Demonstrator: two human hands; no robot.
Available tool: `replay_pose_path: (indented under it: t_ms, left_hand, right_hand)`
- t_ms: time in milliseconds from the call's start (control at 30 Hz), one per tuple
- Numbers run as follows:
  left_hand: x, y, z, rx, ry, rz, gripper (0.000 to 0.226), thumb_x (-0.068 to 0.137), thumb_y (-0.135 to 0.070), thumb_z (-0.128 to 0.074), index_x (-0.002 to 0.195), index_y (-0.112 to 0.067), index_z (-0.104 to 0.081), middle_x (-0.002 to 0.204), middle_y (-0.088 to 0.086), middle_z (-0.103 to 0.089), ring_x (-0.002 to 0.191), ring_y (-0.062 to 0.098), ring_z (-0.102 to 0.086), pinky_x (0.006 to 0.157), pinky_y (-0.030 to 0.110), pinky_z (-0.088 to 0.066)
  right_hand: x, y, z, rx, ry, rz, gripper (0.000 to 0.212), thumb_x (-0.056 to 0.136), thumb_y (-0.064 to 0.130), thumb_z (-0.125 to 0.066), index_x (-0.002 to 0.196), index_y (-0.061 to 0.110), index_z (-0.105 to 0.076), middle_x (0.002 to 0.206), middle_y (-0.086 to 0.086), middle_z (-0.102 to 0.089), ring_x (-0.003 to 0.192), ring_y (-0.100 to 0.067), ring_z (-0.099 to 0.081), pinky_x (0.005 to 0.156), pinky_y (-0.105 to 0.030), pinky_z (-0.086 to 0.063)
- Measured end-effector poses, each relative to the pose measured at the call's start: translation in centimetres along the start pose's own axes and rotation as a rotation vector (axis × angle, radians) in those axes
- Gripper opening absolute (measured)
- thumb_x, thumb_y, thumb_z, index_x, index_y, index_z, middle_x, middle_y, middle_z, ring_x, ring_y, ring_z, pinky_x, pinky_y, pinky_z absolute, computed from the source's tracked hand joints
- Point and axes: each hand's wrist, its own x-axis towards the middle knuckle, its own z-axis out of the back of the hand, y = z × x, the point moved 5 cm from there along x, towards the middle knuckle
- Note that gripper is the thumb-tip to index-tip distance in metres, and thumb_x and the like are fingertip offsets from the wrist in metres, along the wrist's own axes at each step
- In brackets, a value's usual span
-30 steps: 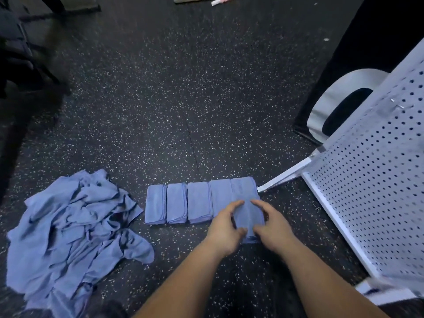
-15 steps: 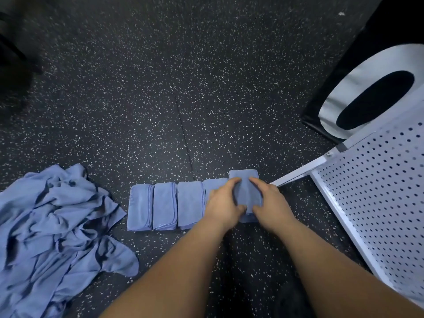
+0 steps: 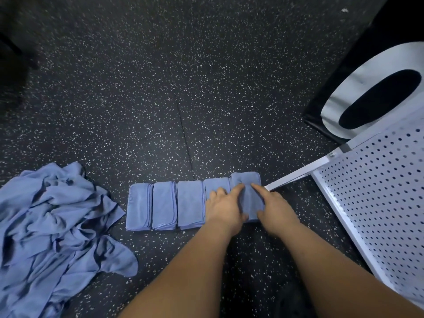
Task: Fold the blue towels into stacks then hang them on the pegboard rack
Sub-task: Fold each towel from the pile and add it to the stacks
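Hands, left (image 3: 226, 208) and right (image 3: 276, 208), now flat and open atop the fifth folded towel (image 3: 249, 198), which has slid up flush at the row's right end beside the pegboard rack (image 3: 376, 193); unfolded pile (image 3: 55, 230) remains, hanging not begun.

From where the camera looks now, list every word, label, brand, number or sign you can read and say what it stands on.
No readable text anywhere in this view.
black panel: carries a big white ring-shaped mark, possibly a letter O or a zero, cut off by the pegboard rack; cannot tell which.
folded towels and loose towel pile: no tags or print visible.
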Motion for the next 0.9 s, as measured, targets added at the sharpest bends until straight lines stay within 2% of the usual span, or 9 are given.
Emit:
replay_pose_path:
  t_ms: [100, 267, 400, 633, 900]
  left_hand:
    - [-1.8, 0.7, 1.1, -0.091, -0.044, -0.021, 0.086, 0.09, -0.057, -0.073, 0.161, -0.048, -0.027, 0.135, 0.003, -0.048, 0.128, 0.027, -0.043, 0.113, 0.04, -0.039]
    - [-6.2, 3.8, 3.0, -0.013, 0.019, 0.069, 0.084, 0.094, -0.062, -0.067, 0.163, -0.036, -0.028, 0.154, 0.009, -0.043, 0.143, 0.033, -0.036, 0.121, 0.043, -0.033]
    - [-10.7, 6.9, 5.5, 0.078, 0.079, 0.132, 0.086, 0.096, -0.06, -0.066, 0.166, -0.03, -0.026, 0.16, 0.011, -0.04, 0.149, 0.035, -0.032, 0.123, 0.045, -0.032]
    - [-19.4, 13.6, 11.7, 0.182, -0.044, 0.217, 0.076, 0.098, -0.056, -0.064, 0.161, -0.029, -0.033, 0.154, 0.013, -0.044, 0.144, 0.037, -0.035, 0.118, 0.048, -0.037]
    - [-29.3, 23.4, 14.2, 0.2, -0.112, 0.4, 0.078, 0.097, -0.06, -0.064, 0.161, -0.032, -0.031, 0.154, 0.01, -0.04, 0.143, 0.037, -0.036, 0.115, 0.048, -0.039]
  right_hand:
    - [-1.4, 0.6, 1.1, 0.04, -0.1, 0.059, 0.074, 0.098, 0.018, -0.062, 0.16, 0.046, -0.034, 0.151, -0.006, -0.042, 0.115, -0.024, -0.061, 0.102, -0.042, -0.052]
    - [-4.2, 2.5, 1.4, -0.052, -0.094, 0.01, 0.075, 0.098, 0.025, -0.063, 0.164, 0.033, -0.028, 0.164, -0.012, -0.019, 0.124, -0.035, -0.059, 0.106, -0.044, -0.049]
    - [-6.3, 6.1, 1.1, -0.13, -0.073, 0.052, 0.073, 0.098, 0.028, -0.063, 0.163, 0.025, -0.03, 0.162, -0.014, -0.023, 0.131, -0.039, -0.055, 0.109, -0.045, -0.047]
    - [-10.7, 14.2, -1.2, -0.202, -0.014, 0.206, 0.073, 0.101, 0.036, -0.062, 0.165, 0.029, -0.026, 0.17, -0.012, -0.018, 0.139, -0.035, -0.051, 0.111, -0.042, -0.045]
    - [-16.5, 22.8, -6.3, -0.274, 0.094, 0.39, 0.075, 0.1, 0.041, -0.061, 0.165, 0.03, -0.025, 0.165, -0.01, -0.023, 0.134, -0.033, -0.057, 0.11, -0.042, -0.048]
